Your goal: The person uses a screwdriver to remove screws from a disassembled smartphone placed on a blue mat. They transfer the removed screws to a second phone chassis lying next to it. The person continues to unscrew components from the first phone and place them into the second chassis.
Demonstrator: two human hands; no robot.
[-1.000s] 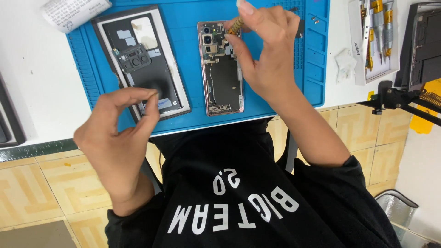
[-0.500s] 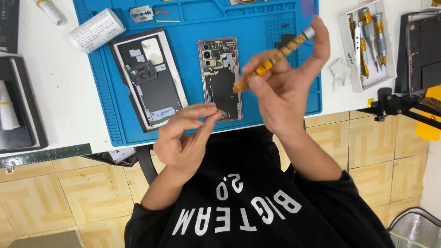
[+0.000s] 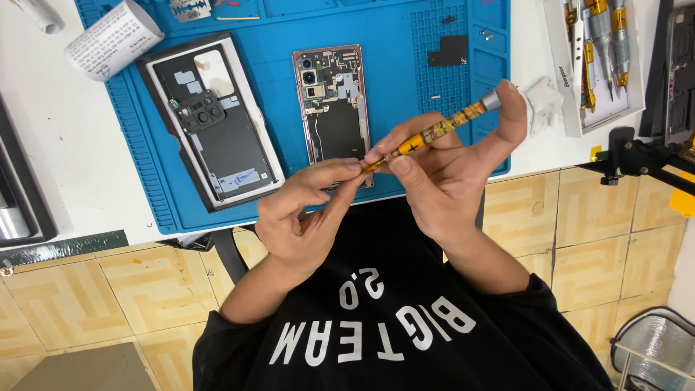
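My right hand (image 3: 449, 174) holds a yellow patterned screwdriver (image 3: 441, 129) with a silver cap, the forefinger resting on the cap end. The thumb and fingertips of my left hand (image 3: 308, 213) pinch the screwdriver's tip, in front of my chest and over the mat's near edge. Just beyond the hands an opened phone (image 3: 331, 101) lies on the blue work mat (image 3: 405, 87) with its dark inner parts exposed. Its removed back cover (image 3: 210, 119) lies inner side up to the left.
A white roll of printed paper (image 3: 112, 36) sits at the mat's far left corner. At the right is a white tray of screwdrivers (image 3: 597, 51), with a black tripod leg (image 3: 641, 156) below it. A dark tray (image 3: 18, 195) lies at the left table edge. Small screws dot the mat.
My left hand has risen from near my chest and closed on the screwdriver tip. The right hand has lowered and tilted the screwdriver flatter.
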